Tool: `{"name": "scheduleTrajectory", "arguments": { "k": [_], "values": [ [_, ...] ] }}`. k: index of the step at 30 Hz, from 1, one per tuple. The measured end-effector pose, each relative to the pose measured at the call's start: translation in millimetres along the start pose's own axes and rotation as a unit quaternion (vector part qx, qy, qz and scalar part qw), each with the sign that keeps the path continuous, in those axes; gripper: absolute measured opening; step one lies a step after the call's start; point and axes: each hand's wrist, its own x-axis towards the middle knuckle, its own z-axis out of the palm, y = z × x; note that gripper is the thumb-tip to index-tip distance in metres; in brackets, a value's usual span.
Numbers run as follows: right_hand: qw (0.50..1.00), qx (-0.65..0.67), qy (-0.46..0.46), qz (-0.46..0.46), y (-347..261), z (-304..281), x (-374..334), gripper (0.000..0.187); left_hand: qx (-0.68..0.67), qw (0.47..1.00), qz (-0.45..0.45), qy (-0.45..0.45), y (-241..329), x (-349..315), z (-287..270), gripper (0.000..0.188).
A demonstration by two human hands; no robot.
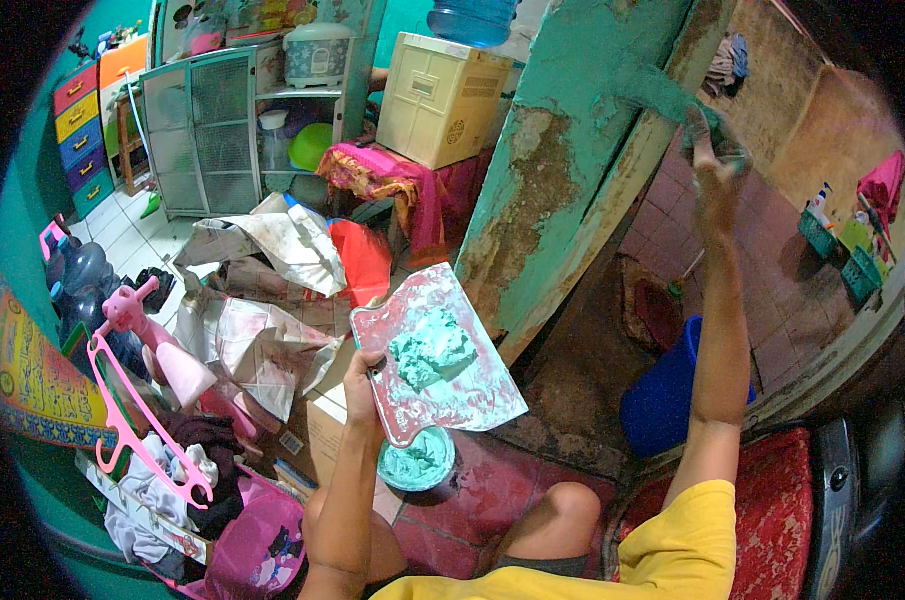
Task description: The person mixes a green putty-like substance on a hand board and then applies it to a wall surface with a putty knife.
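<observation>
My left hand grips the edge of a smeared white and reddish board, its thumb lying on top. A lump of mint-green putty sits mid-board. Just below the board, a small tub of the same green paste stands on the floor, partly covered by it. My raised right hand is closed round a green-smeared tool at the upper right; its exact kind is hard to make out. The tool is at the edge of a peeling green wall, beside a wet-looking green streak.
Crumpled paper sacks lie left of the board. A pink toy horse and a pink basket with clothes stand nearer left. A blue bucket stands below my right arm, near a red patterned seat. Behind is a cream box.
</observation>
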Motion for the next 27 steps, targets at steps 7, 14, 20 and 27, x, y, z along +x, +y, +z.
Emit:
{"name": "scheduleTrajectory", "arguments": {
  "k": [7, 14, 20, 27],
  "values": [
    [1.000, 0.006, -0.014, 0.020, -6.2, 2.7, -5.1, 0.018, 0.022, 1.000, 0.017, 0.008, -7.8, 7.7, -19.5, 0.026],
    [0.999, -0.022, -0.031, -0.039, -16.0, 12.4, -7.2, 0.018, 0.044, 0.999, 0.002, 0.025, -4.5, -3.1, 2.7, 0.028],
    [0.997, 0.040, 0.005, -0.073, 5.9, 12.8, 19.7, 0.017, 0.091, 0.995, 0.018, 0.041, -4.3, -2.7, 0.9, 0.029],
    [1.000, -0.002, -0.005, -0.018, 8.1, 0.3, 29.6, 0.015, 0.040, 0.999, -0.005, 0.020, -6.3, -1.0, -2.7, 0.027]
  ]
}}
